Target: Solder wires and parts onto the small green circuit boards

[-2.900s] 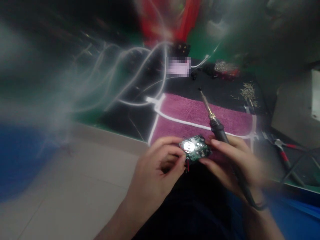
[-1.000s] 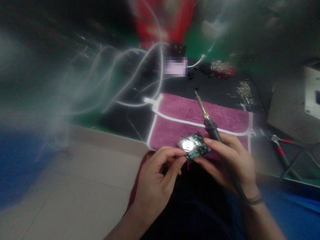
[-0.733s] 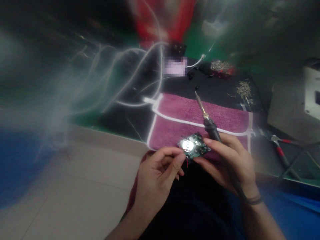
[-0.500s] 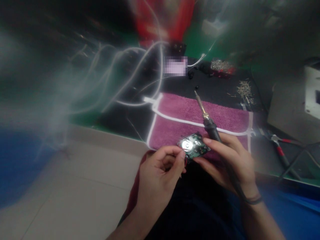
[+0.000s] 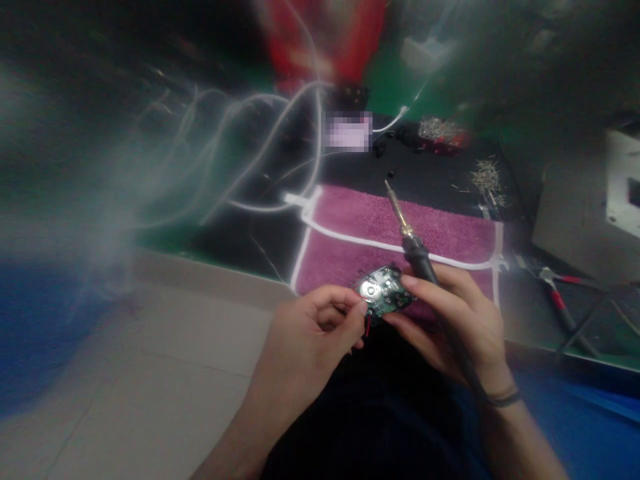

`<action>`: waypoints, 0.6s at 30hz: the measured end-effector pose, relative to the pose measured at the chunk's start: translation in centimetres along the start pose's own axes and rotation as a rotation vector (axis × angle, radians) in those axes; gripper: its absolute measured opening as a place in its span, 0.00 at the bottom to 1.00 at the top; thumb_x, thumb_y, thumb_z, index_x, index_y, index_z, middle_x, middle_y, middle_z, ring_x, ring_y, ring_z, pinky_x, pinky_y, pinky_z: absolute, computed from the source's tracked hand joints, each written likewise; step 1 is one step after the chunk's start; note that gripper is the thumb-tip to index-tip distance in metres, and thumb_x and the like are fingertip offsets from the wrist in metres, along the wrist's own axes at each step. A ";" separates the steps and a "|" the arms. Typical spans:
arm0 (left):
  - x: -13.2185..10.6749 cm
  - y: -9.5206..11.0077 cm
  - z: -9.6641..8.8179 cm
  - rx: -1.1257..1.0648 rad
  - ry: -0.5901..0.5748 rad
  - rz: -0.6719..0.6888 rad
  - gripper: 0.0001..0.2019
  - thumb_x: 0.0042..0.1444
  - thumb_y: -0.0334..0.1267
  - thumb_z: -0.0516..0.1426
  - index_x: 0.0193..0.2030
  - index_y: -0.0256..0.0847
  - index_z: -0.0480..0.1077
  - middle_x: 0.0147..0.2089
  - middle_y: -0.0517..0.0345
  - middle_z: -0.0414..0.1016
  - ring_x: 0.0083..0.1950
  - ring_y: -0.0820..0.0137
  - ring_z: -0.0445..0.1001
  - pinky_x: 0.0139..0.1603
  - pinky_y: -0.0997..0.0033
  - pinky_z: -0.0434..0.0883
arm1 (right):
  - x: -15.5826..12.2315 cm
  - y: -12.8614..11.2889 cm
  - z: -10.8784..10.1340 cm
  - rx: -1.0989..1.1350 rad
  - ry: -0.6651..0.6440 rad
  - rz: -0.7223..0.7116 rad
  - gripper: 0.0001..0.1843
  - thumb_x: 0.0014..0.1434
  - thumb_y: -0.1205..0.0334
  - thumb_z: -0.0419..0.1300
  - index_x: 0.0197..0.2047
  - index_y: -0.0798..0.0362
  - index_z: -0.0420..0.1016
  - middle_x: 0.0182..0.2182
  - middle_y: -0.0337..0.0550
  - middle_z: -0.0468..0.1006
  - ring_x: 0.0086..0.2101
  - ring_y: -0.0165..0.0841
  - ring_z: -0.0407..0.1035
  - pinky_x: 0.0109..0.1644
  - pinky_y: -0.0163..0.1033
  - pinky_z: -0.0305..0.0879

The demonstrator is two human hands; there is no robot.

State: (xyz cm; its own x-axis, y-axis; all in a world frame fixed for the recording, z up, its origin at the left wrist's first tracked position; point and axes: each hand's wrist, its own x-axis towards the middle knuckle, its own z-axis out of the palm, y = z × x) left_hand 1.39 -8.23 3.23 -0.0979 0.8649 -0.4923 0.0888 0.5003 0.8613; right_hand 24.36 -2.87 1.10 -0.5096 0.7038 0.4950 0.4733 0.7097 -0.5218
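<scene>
Between the thumb and forefinger of my right hand (image 5: 463, 320) is a small green circuit board (image 5: 387, 292) with a bright round part on its left side. The same hand carries a soldering iron (image 5: 417, 257), whose metal tip points up and away over the towel; its dark cable runs down along the wrist. At the board's lower left edge, my left hand (image 5: 325, 327) is closed in a pinch. A short red wire (image 5: 369, 325) hangs beside its fingertips. What lies inside that pinch is hidden.
Under and beyond the board lies a purple towel (image 5: 355, 213) with white edging. Red-handled pliers (image 5: 557, 297) lie right. Farther back are loose pins (image 5: 485, 177), a red container of small metal parts (image 5: 443, 133) and white cables (image 5: 260, 153). A grey metal box (image 5: 575, 207) stands far right.
My left hand has shifted slightly left and the bright glare on the board's round part has lessened. The right hand keeps its hold on the board and the soldering iron.
</scene>
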 end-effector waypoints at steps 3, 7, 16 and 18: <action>-0.1 0.1 0.4 0.050 0.069 0.028 0.03 0.62 0.39 0.67 0.38 0.44 0.81 0.26 0.64 0.84 0.26 0.76 0.82 0.28 0.85 0.73 | -0.1 0.0 -0.1 0.004 0.004 0.002 0.30 0.67 0.63 0.76 0.68 0.47 0.74 0.63 0.47 0.75 0.62 0.34 0.73 0.65 0.35 0.72; -0.3 0.0 1.2 0.079 0.150 0.084 0.02 0.59 0.37 0.67 0.37 0.44 0.80 0.26 0.64 0.85 0.26 0.74 0.83 0.28 0.84 0.74 | 0.0 0.0 0.1 0.020 0.006 -0.001 0.30 0.67 0.64 0.75 0.68 0.48 0.74 0.63 0.48 0.75 0.61 0.34 0.74 0.65 0.36 0.72; -1.0 -0.5 2.7 0.119 0.321 0.229 0.02 0.60 0.33 0.68 0.37 0.45 0.81 0.29 0.66 0.86 0.27 0.74 0.84 0.31 0.81 0.77 | 0.4 -0.2 -0.1 0.051 0.020 -0.013 0.29 0.67 0.66 0.74 0.68 0.50 0.75 0.62 0.50 0.76 0.59 0.36 0.75 0.62 0.38 0.75; -1.0 -0.3 2.4 0.110 0.285 0.207 0.01 0.61 0.35 0.68 0.38 0.44 0.81 0.29 0.65 0.87 0.28 0.73 0.84 0.32 0.80 0.78 | 0.3 -0.2 -0.1 0.073 0.032 -0.009 0.28 0.68 0.68 0.71 0.69 0.50 0.75 0.62 0.51 0.76 0.59 0.38 0.76 0.60 0.40 0.77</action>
State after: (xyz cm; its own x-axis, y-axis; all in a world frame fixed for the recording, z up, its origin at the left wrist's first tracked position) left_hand 3.86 -9.15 3.11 -0.3378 0.9098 -0.2411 0.2403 0.3310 0.9125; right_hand 24.19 -2.77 1.42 -0.4902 0.6986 0.5212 0.4140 0.7129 -0.5660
